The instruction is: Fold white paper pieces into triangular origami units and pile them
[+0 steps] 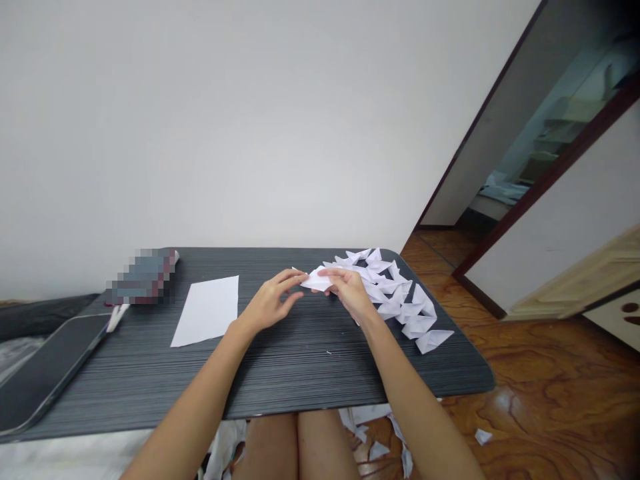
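Observation:
A small folded white paper [316, 280], shaped like a pointed boat, is held just above the dark table in front of me. My right hand [349, 291] pinches it from the right, between thumb and fingers. On its other side is my left hand [271, 301], with thumb and fingers apart and the fingertips at the paper's left tip. Past my right hand lies a heap of folded paper pieces [396, 299] of a similar pointed shape, partly hidden by that hand. To the left, a flat sheet of white paper [207, 311] rests on the table.
The dark wood-grain table [300, 373] stands against a white wall. A blurred-out stack [143, 277] sits at its back left, beside a dark flat tablet-like slab [50, 370]. Paper scraps [379, 451] lie below the front edge, and one scrap [483, 437] on the wooden floor.

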The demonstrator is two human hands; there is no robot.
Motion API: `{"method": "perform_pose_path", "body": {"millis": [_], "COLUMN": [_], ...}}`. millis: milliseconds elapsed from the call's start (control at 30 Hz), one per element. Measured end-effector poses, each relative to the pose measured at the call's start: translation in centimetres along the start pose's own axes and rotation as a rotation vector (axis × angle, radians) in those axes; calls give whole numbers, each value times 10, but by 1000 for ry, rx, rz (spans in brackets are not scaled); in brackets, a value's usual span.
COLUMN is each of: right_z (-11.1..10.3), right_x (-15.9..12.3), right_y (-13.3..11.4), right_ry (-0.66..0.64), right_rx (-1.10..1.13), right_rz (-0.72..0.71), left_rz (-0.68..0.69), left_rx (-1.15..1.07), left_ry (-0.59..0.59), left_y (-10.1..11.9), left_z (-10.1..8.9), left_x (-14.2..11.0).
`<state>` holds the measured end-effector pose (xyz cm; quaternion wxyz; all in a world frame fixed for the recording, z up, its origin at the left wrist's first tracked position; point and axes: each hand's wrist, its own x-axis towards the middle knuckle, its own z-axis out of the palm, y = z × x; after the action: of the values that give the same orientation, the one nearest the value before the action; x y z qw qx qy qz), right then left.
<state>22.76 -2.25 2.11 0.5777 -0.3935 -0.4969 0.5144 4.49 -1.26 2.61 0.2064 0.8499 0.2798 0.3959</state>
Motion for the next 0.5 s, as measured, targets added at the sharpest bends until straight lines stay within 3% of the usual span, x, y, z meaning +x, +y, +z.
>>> {"method": "perform_pose_path", "body": {"millis": [100, 200, 333, 400, 500], "right_z": [1, -2, -5, -2, 3], "right_x": [-2, -3, -4, -7, -11], "right_y": [0, 1, -3, -8, -16], "right_ry": [-95, -98, 30, -26, -170], "right_rx": [-38, -267, -619, -635, -568], "right_rz": [90, 74, -221, -289, -251], "left_rz": [72, -9, -204, -287, -380], "left_rx": [158, 196, -17, -162, -339], "left_ry": [27, 81, 68, 15, -33], "left_y": [-4, -5, 3, 10, 14], "left_z": [2, 2, 0, 0, 2], "left_x": [-1, -1, 1, 3, 5]}}
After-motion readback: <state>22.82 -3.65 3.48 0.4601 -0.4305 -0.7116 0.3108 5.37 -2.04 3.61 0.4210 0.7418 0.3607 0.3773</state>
